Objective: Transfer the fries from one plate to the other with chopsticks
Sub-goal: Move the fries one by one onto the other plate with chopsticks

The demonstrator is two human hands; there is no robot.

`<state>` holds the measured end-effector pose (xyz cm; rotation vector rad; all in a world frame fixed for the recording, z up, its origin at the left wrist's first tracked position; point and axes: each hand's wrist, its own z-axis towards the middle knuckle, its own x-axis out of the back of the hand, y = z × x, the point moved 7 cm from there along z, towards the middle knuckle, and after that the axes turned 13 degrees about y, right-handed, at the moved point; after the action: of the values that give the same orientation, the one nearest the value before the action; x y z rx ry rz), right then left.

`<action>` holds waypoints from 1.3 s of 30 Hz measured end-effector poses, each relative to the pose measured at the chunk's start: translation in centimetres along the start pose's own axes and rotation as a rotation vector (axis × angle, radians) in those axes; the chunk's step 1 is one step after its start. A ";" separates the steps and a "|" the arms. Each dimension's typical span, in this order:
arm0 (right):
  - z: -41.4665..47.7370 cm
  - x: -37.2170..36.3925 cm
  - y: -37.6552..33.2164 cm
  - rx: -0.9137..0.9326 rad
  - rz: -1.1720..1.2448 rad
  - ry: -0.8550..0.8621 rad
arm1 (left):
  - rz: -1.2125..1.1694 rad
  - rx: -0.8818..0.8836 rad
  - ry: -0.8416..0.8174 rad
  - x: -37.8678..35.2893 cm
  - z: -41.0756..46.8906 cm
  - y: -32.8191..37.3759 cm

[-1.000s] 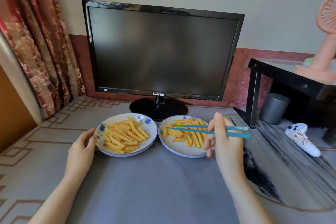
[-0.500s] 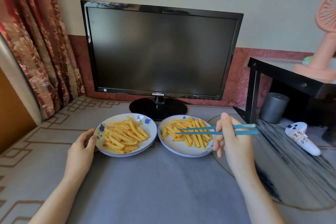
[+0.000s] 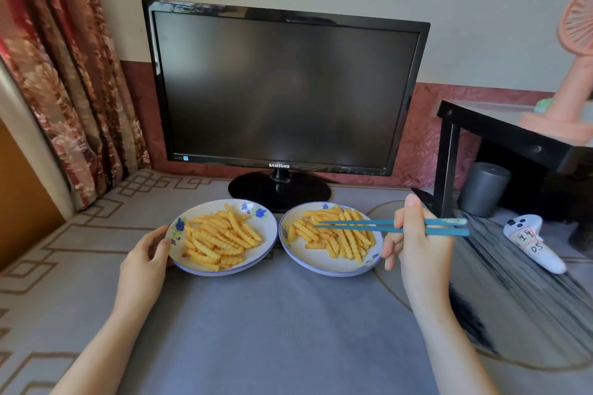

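The right hand [image 3: 417,250] is grasping two teal chopsticks [image 3: 353,221], their tips hovering over the crinkle-cut fries [image 3: 337,236] on the right plate [image 3: 308,263] and pinching none. The left hand [image 3: 144,256] is gripping the left rim of the left plate [image 3: 268,228], steadying it. Two flowered plates are sitting side by side, nearly touching, each carrying one heap of fries too tangled to count. An off-centre pinch is probably risking a fry swinging loose onto the grey cloth [image 3: 272,330], or dragging neighbours over the shallow rim.
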<state>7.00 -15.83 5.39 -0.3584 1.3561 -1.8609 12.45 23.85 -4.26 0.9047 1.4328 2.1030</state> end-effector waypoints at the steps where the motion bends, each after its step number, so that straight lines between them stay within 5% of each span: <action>1: 0.0 0.0 -0.2 -0.004 0.014 0.007 | 0.002 -0.003 0.000 0.0 0.0 0.0; 20: -7.1 -9.1 0.5 -0.107 0.071 -0.403 | -0.003 0.001 0.011 0.2 -0.4 0.6; 32: -0.7 -1.0 -0.6 -0.013 0.028 -0.139 | 0.015 0.009 0.005 -0.1 0.3 -0.5; 39: -0.1 -0.8 0.8 -0.029 -0.015 -0.167 | 0.011 0.000 0.009 -0.2 0.2 -0.5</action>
<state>7.85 -15.27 4.78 -0.5281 1.2704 -1.7828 12.74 24.08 -4.68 0.9065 1.4356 2.1172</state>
